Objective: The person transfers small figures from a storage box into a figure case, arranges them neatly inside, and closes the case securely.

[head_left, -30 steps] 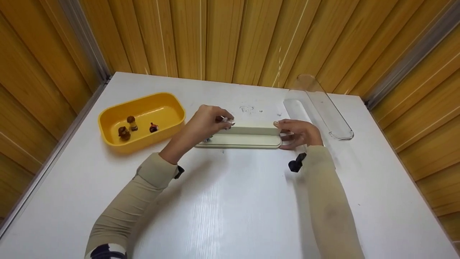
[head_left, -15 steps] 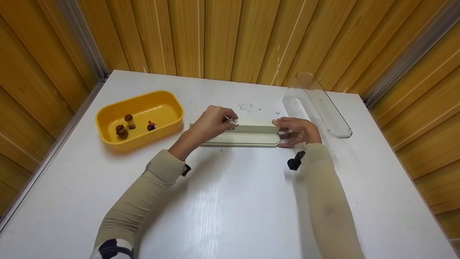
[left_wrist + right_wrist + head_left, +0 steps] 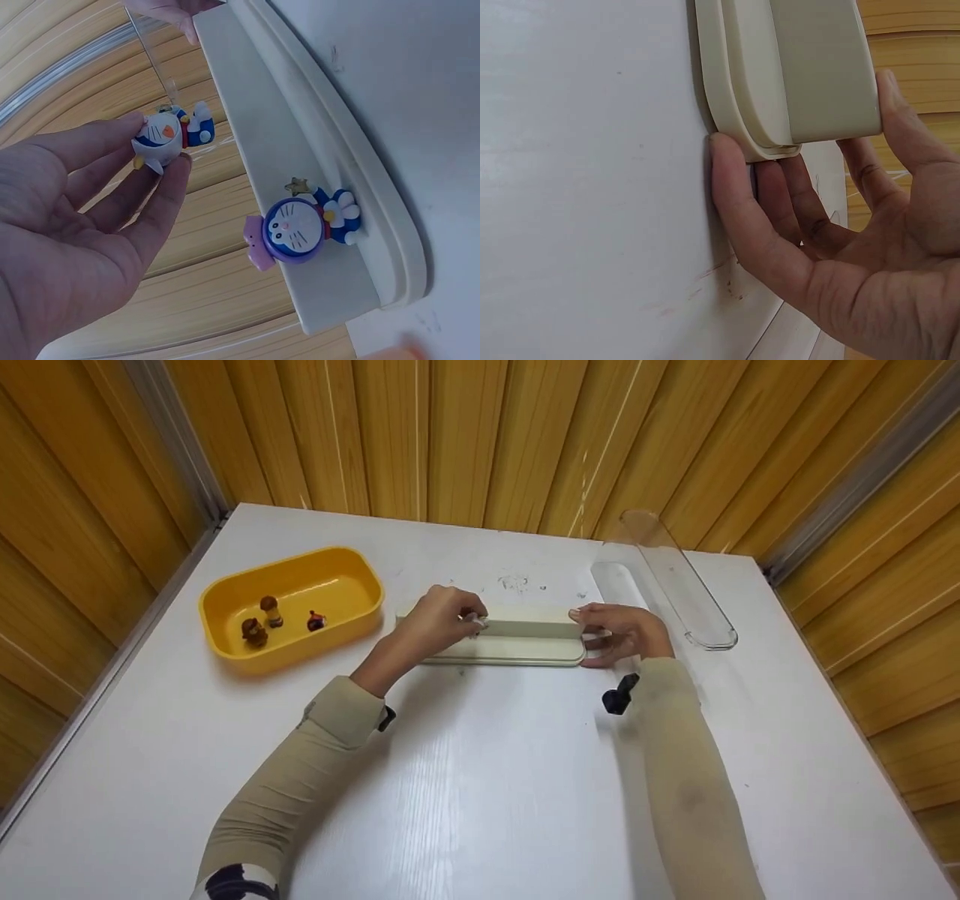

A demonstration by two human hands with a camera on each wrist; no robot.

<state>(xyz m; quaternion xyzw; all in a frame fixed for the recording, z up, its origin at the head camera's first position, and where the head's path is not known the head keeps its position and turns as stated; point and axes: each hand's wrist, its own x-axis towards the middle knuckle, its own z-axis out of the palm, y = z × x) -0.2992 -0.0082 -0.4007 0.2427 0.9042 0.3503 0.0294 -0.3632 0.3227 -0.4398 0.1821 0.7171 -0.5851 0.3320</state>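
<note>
My left hand (image 3: 431,622) pinches a small blue-and-white cat figurine (image 3: 169,135) between thumb and fingertips. It hangs just above and beside a cream, two-level display base (image 3: 525,648), apart from it in the left wrist view. On the base's lower step sits another cat figurine (image 3: 300,229) with a purple hood and bow; my left hand hides it in the head view. My right hand (image 3: 626,634) grips the right end of the base, thumb against the raised step (image 3: 829,82) and fingers round the lower edge.
A yellow tray (image 3: 352,559) on the left holds several small figurines, two of them brown-haired (image 3: 255,633). At the back right lies a long clear plastic cover (image 3: 686,585). Wood-patterned panels (image 3: 457,442) close off the far side of the white table (image 3: 487,780).
My left hand moved slightly right, then back left and lower with the figurine, nearer the base's lower step. My right hand keeps its grip on the base's end.
</note>
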